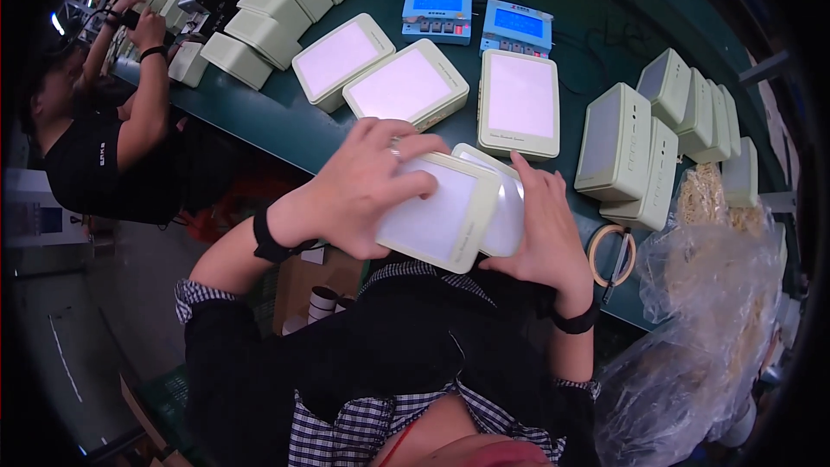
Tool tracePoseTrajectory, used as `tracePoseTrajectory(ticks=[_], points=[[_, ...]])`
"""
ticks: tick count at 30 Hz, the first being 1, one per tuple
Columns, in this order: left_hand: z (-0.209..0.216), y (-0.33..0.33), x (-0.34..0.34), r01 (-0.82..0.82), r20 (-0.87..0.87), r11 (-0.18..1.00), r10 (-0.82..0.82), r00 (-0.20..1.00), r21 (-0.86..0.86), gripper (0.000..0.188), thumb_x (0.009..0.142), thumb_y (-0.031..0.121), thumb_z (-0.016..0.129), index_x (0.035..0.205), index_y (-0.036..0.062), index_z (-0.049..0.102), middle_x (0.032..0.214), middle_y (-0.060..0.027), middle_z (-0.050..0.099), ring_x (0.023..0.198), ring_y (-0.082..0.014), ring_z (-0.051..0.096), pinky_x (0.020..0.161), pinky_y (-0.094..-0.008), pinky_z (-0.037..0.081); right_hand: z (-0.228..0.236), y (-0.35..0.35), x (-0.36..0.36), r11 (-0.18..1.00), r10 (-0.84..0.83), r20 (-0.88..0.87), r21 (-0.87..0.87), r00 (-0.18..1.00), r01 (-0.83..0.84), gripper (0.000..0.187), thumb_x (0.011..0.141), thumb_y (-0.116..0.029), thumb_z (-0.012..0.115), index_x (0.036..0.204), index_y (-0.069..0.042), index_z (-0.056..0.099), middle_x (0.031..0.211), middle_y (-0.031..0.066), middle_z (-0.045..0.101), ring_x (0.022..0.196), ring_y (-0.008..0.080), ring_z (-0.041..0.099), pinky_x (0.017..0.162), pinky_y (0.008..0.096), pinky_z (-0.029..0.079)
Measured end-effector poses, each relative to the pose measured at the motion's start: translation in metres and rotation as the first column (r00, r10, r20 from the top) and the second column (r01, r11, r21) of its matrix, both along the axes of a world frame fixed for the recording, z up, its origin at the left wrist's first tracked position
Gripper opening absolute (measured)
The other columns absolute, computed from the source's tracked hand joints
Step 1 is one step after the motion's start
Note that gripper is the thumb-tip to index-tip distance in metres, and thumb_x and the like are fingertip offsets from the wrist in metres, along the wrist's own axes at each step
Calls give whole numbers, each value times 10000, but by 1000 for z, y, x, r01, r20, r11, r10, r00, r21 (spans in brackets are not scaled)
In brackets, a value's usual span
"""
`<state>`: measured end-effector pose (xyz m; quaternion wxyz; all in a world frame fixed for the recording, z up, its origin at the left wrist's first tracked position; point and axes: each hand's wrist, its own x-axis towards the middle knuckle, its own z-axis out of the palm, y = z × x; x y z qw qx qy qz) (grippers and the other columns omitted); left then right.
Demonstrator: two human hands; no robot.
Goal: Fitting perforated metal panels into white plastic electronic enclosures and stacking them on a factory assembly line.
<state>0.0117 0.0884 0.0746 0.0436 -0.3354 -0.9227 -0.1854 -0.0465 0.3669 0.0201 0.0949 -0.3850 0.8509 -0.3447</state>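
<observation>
My left hand (363, 186) is closed on a cream-framed panel (430, 218) with a white face, its fingers over the top and front and the thumb at the lower edge. Partly behind that panel is a white plate (508, 223) with rounded corners, gripped along its right side by my right hand (550, 238). The two pieces overlap and are tilted, held above the table's near edge. Just beyond my hands lie cream boxes with lit white faces: one (340, 59) at the left, one (406, 85) beside it and one (520, 104) at the right.
Two blue devices with small screens (438, 3) stand behind the lit boxes. Rows of cream cases (268, 22) line the far left, and more boxes (616, 143) stand at right. A tape roll (612, 256) lies near clear plastic bags (692, 329). Another person (112, 143) works at left.
</observation>
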Motion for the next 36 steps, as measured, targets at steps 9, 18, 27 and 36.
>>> tracePoseTrajectory(ticks=[9,18,27,36], points=[[-13,-69,47,-524,-122,849,528,841,61,697,422,193,809,1009,116,441,1262,-198,467,1130,-397,424,985,-498,327,4,-14,-2,991,-35,-65,131,997,43,1154,447,-237,886,1454,-64,350,1299,171,503,1226,393,461,1093,621,274],[-21,-125,55,-503,7,847,512,859,-174,644,427,168,792,983,97,474,1230,-178,466,1168,-413,426,1023,-487,313,8,-2,-2,993,0,-26,114,1000,3,1134,416,-208,887,1429,-62,400,1301,175,517,1228,398,470,1102,603,288],[-33,-132,22,-288,200,935,328,923,-206,690,427,147,816,1006,94,443,1294,-185,434,1226,-429,380,1069,-477,299,7,0,-1,993,-1,-7,118,1000,2,1174,376,-193,900,1431,-50,406,1314,184,521,1241,408,472,1117,594,282],[-28,-135,4,-212,258,950,270,928,-229,696,426,151,825,996,88,430,1300,-177,432,1226,-422,379,1076,-466,293,8,-1,-2,996,7,-22,91,1000,-5,1088,419,-197,877,1400,-27,438,1229,188,518,1129,385,489,1040,503,351]])
